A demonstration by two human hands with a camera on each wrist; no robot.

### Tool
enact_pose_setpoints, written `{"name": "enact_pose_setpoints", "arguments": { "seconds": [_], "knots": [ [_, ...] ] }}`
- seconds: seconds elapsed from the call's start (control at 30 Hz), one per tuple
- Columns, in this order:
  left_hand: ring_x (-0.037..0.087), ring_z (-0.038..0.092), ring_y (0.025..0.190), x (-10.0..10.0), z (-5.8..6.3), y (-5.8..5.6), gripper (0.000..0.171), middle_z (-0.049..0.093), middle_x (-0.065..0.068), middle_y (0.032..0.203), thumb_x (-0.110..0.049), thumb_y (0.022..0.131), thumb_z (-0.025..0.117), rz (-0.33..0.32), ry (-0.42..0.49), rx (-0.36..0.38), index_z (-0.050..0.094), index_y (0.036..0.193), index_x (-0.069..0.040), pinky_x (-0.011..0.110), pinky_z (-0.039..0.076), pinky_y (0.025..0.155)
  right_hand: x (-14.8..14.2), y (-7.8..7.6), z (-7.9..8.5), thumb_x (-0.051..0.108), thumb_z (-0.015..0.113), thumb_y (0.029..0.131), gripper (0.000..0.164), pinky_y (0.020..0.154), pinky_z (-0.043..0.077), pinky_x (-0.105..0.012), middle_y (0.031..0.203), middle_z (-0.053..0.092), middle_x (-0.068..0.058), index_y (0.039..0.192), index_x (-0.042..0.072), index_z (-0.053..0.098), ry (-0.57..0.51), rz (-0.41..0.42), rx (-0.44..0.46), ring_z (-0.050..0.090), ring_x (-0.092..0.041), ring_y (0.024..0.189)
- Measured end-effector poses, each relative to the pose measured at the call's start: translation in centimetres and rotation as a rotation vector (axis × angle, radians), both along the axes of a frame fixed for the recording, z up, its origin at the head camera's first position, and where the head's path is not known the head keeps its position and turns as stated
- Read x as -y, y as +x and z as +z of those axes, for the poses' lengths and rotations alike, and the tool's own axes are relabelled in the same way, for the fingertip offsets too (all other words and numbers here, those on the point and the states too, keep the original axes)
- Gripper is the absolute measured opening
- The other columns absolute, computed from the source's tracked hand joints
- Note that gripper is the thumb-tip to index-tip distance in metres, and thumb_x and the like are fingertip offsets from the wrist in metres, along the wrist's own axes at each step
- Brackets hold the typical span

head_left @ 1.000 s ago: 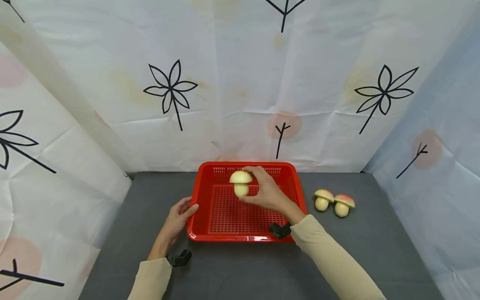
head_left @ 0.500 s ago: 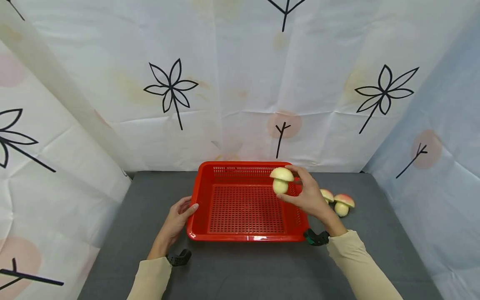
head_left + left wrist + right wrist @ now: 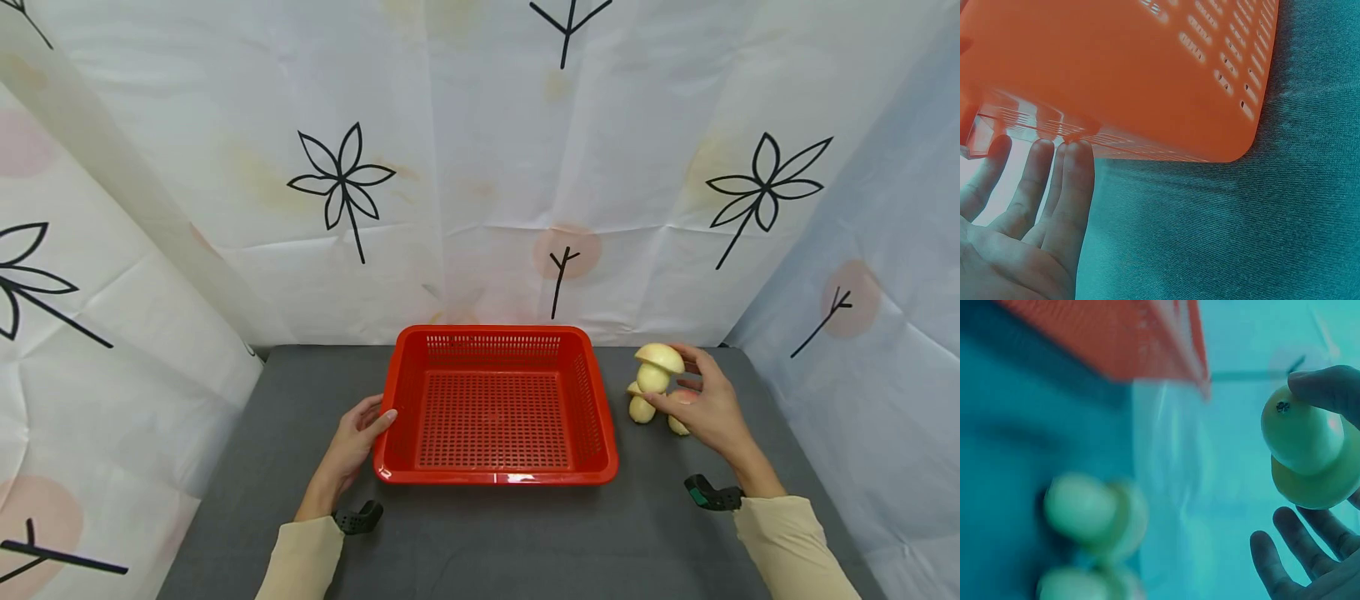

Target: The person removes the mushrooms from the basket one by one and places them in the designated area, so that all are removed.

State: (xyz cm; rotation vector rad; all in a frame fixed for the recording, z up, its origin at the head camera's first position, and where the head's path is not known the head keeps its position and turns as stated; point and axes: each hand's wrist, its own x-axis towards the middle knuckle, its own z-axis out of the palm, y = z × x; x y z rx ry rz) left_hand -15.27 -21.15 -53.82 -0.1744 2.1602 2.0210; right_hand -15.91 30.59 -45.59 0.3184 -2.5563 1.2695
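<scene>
In the head view my right hand [image 3: 705,408] pinches a pale yellow toy mushroom [image 3: 654,379] between thumb and fingers, to the right of the basket. The right wrist view shows the thumb on the stem end of this mushroom [image 3: 1304,437], the cap lying toward the palm. Just behind and below it are two more mushrooms, one at left [image 3: 641,408] and one with a reddish cap [image 3: 681,397], partly hidden by the hand. My left hand [image 3: 354,437] holds the left rim of a red plastic basket [image 3: 495,477]; its fingertips touch the outer wall [image 3: 1147,94].
The basket stands on a grey table [image 3: 465,542], with no mushroom visible inside. A white cloth [image 3: 465,167] with printed flowers hangs behind and along both sides. Black bands [image 3: 360,517] are on both wrists.
My right hand has carried its mushroom rightward from above the basket to above the other two mushrooms. The left hand and the basket stay where they were.
</scene>
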Motion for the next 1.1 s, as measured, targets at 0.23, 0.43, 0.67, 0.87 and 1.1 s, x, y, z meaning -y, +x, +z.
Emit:
{"name": "enact_pose_setpoints", "arguments": {
  "seconds": [0.23,0.43,0.67,0.87,1.1],
  "knots": [
    [0.031,0.065,0.114,-0.1,0.2,0.2,0.056,0.055,0.022,0.141,-0.028,0.1,0.067,-0.005,0.008,0.001,0.046,0.147,-0.004,0.035,0.058,0.088,-5.2,0.7,-2.4,0.007,0.083,0.084,0.081,0.081,0.04,-0.006,0.135,0.047,-0.023,0.15,-0.004,0.037,0.045,-0.102,0.006,0.036,0.015,0.108],
    [0.03,0.065,0.113,-0.1,0.3,0.2,0.056,0.055,0.023,0.141,-0.026,0.101,0.067,-0.002,0.016,0.0,0.045,0.148,-0.004,0.035,0.059,0.087,-8.8,1.0,-4.9,0.008,0.083,0.085,0.082,0.075,0.04,-0.007,0.134,0.045,-0.029,0.149,-0.008,0.035,0.069,-0.19,0.091,0.039,0.007,0.101],
    [0.031,0.065,0.113,-0.1,0.2,0.1,0.057,0.056,0.023,0.14,-0.027,0.1,0.067,0.002,0.013,0.002,0.046,0.147,-0.004,0.036,0.059,0.087,-11.2,1.1,-7.7,0.017,0.082,0.088,0.085,0.063,0.042,-0.012,0.132,0.044,-0.036,0.148,-0.014,0.031,0.115,-0.257,0.23,0.052,-0.032,0.1],
    [0.03,0.065,0.112,-0.2,0.1,0.0,0.056,0.056,0.023,0.139,-0.025,0.1,0.067,0.001,0.023,0.003,0.046,0.147,-0.003,0.035,0.059,0.087,-12.2,1.3,-9.4,0.021,0.081,0.089,0.087,0.07,0.039,-0.026,0.134,0.043,-0.037,0.148,-0.015,0.029,0.141,-0.287,0.308,0.049,-0.041,0.105],
    [0.03,0.066,0.112,-0.1,0.2,-0.1,0.057,0.055,0.024,0.14,-0.027,0.1,0.067,-0.005,0.027,0.002,0.045,0.147,-0.003,0.035,0.059,0.086,-12.4,1.3,-10.1,0.019,0.08,0.089,0.086,0.075,0.041,-0.031,0.135,0.043,-0.037,0.149,-0.014,0.027,0.143,-0.289,0.341,0.049,-0.045,0.108]
  ]
}}
